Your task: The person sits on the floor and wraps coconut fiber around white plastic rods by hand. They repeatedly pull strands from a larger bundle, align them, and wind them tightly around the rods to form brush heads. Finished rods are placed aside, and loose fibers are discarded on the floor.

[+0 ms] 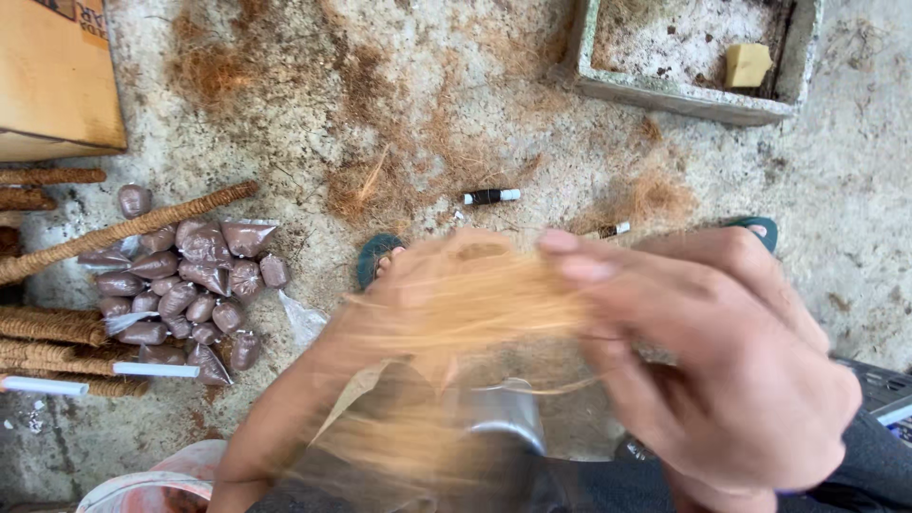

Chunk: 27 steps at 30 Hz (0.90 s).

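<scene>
Both hands hold one tuft of brown fibre [465,304] between them, close under the camera. The right hand [722,370] is large in the view and pinches the right end of the fibre with thumb and fingers. The left hand [427,275] is blurred and grips the left end; its fingers are closed on the strands. The fibre hangs above a metal pipe [499,413] that lies near the person's lap.

On the concrete floor [399,85], to the left, there is a heap of small filled bags [190,285], and beside it lie fibre-wrapped poles [123,228]. A black spool [491,197] lies further ahead. A concrete trough [693,57] stands at the top right, with a yellow block [748,65] inside. A cardboard box [57,76] is at the top left.
</scene>
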Each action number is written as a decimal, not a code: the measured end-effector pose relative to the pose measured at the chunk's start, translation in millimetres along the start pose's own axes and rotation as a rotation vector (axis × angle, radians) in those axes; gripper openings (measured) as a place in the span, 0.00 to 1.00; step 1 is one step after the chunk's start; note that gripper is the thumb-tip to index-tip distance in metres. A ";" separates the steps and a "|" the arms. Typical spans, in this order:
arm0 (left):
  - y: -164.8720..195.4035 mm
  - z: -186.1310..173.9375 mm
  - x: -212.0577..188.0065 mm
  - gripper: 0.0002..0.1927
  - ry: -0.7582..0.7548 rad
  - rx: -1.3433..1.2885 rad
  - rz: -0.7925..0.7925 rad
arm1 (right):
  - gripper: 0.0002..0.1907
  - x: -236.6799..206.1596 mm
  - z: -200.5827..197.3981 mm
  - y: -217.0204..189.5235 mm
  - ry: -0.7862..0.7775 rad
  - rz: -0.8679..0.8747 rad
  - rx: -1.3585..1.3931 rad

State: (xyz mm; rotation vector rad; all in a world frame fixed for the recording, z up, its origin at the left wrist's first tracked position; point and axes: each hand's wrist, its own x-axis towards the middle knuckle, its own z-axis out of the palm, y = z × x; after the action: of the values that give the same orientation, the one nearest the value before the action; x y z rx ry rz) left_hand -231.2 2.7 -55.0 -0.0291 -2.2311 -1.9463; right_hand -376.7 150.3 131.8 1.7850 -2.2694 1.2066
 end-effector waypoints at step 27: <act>-13.0 24.5 19.1 0.22 -0.063 -0.724 -0.210 | 0.13 15.0 27.1 -26.9 -0.001 -0.114 -0.250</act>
State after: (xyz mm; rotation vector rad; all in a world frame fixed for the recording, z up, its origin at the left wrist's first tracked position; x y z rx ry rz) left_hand -254.7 23.0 -68.0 0.0503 -1.4851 -2.7903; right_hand -347.9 121.2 134.3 1.7918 -2.1708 0.8609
